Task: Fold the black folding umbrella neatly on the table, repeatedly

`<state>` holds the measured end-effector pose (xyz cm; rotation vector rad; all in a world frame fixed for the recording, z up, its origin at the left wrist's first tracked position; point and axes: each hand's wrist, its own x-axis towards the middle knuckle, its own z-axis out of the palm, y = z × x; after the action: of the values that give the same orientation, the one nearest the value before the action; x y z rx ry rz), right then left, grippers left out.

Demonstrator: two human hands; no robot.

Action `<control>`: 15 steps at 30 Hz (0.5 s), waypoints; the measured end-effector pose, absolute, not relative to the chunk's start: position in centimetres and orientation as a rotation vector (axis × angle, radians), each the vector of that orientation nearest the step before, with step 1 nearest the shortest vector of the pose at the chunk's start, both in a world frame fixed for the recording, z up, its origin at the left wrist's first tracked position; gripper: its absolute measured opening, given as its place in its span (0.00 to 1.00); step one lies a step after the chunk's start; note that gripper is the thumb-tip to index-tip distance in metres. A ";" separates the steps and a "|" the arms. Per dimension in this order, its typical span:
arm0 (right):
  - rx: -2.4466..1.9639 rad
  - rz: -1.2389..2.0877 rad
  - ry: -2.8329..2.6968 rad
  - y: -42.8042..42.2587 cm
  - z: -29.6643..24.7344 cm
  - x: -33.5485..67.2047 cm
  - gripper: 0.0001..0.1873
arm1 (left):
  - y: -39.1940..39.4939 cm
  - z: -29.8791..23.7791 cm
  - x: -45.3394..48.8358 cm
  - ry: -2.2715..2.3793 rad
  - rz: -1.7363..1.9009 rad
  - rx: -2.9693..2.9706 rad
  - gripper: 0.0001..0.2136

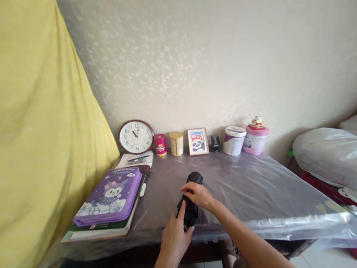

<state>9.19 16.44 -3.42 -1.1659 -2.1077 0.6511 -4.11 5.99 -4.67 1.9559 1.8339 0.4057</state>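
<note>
Hands [199,194] on blk umbrella [192,212], long axis twd wall [222,62], slightly R

Floral wallpaper [146,65] softly lit, silvery sheen caught right there, yellow curtain [32,123] brightly washed, glare thrown off the plastic table cover [256,185] along its front edge, black folding umbrella [191,213] darkened, detail nearly lost, white plastic bag [338,156] stretched, softened at right

Left hand [176,234] and right hand [200,195] hold a folded black umbrella [191,212].
</note>
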 end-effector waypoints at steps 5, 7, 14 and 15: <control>-1.128 0.878 -1.960 17.1 -3.1 9.9 0.15 | 6.1 -4.7 -4.3 1.824 0.421 1.911 0.33; -1.196 0.931 -1.955 17.4 -2.4 11.2 0.16 | 6.2 -4.7 -4.4 1.804 0.445 1.892 0.34; -1.668 0.346 -1.993 16.7 -0.6 14.8 0.18 | 6.4 -5.0 -4.6 1.783 0.444 1.864 0.35; -1.617 0.355 -2.033 16.6 -0.6 14.6 0.19 | 6.4 -5.1 -4.6 1.791 0.430 1.869 0.36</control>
<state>14.62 16.56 -0.58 -1.6172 -2.0327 0.3552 -4.57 6.41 -5.08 1.8694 1.7910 0.4303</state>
